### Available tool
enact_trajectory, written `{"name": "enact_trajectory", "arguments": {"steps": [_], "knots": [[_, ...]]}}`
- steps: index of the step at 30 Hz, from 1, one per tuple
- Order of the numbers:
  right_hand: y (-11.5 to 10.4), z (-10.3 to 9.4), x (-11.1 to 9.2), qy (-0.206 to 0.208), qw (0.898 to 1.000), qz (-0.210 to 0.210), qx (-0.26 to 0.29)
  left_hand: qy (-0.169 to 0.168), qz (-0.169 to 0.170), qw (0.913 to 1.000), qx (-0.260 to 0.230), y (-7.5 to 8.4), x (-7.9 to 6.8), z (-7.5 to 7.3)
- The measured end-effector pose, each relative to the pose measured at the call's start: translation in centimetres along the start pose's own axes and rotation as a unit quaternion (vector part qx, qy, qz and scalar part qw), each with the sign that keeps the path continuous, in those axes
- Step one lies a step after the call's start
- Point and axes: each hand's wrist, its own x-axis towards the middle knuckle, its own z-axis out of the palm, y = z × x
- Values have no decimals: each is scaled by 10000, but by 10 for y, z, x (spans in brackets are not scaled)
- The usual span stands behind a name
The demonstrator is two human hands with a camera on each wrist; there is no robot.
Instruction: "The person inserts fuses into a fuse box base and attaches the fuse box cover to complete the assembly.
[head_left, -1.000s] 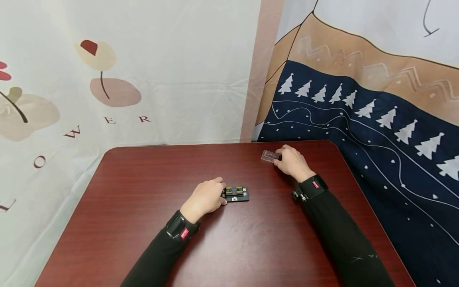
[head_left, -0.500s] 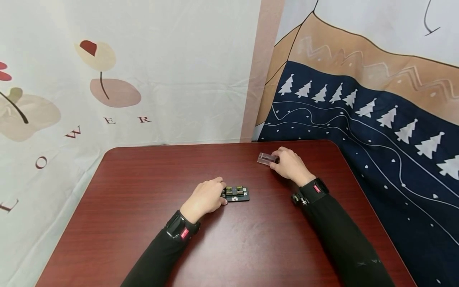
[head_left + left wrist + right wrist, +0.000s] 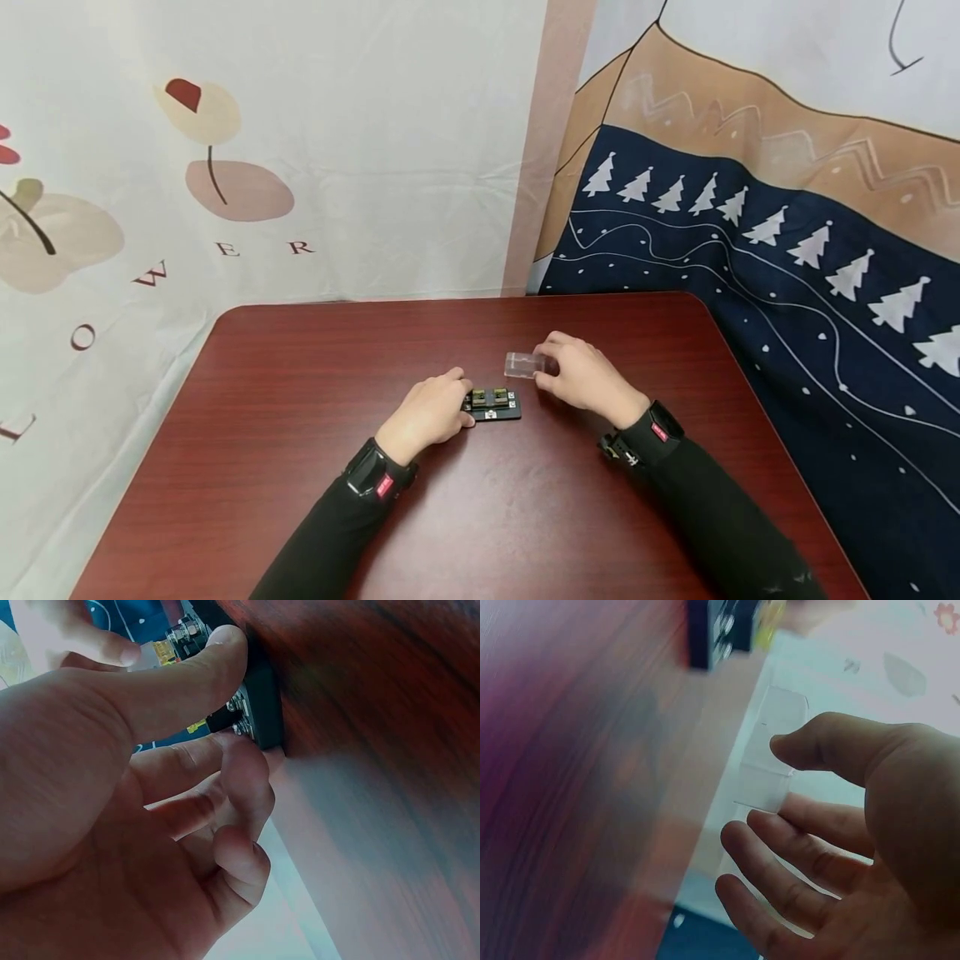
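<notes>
A small black terminal block (image 3: 498, 413) with yellowish metal parts on top lies flat near the middle of the table. My left hand (image 3: 427, 414) pinches its left end, thumb on the near side and fingers on the far side. In the left wrist view, the thumb and index finger press against the black base (image 3: 268, 705). My right hand (image 3: 588, 379) holds a clear plastic cover (image 3: 519, 365) by its right end, above and just right of the block, apart from it. The right wrist view shows the see-through cover (image 3: 769, 761) between thumb and fingers.
The reddish-brown wooden table (image 3: 315, 358) has rounded far corners. Behind it hangs a pale printed cloth (image 3: 405, 167); a navy cloth with white trees (image 3: 675, 242) hangs along the right. Both wrists wear black strapped devices over dark sleeves.
My right hand has brought the clear cover leftward and nearer, from the far right of the table to close beside the block. The left hand and the block have stayed put.
</notes>
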Motion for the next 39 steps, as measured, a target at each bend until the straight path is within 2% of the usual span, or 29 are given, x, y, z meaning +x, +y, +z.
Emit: {"name": "enact_trajectory", "arguments": {"steps": [10,21,29,39], "knots": [[-40,0,-6,-275,9970,-695,-189,92,-63,9998,-133,-2,-1,0],[-46,15,-1,-309,9889,-1314,-628,151,19,9998,-136,-4,0,-2],[-47,22,2,-354,9876,-1373,-680,105,-12,9998,-139,-6,1,1],[-49,24,2,-541,9885,-1253,-646,78,-14,9997,-239,-8,2,1]]}}
